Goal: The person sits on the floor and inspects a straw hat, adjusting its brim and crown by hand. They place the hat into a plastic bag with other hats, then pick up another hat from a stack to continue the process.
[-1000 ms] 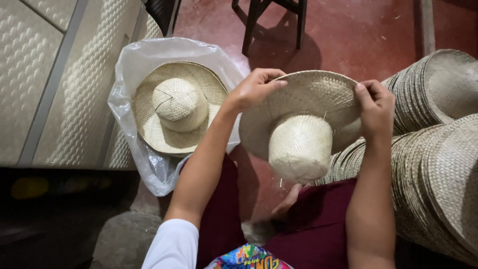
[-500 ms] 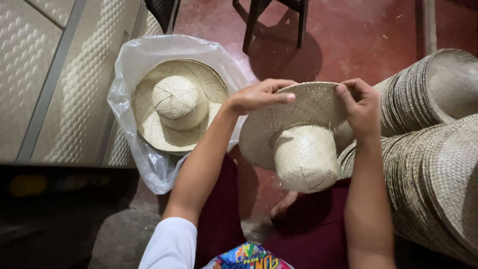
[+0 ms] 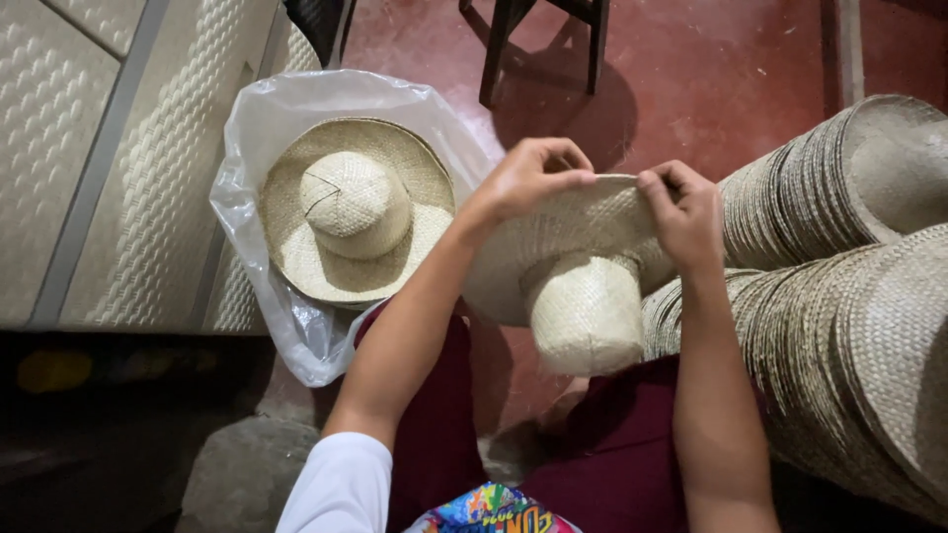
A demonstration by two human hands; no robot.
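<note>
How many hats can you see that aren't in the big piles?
2. One straw hat lies in the white plastic bag on the floor. The other hat is held by its brim in the left hand and right hand. More may hide beneath the bagged one.

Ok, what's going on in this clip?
A seated person holds a woven straw hat over their lap, left hand and right hand both pinching its far brim edge, crown pointing toward them. Another straw hat lies in an open plastic bag on the left. Stacks of hats lie on the right.
</note>
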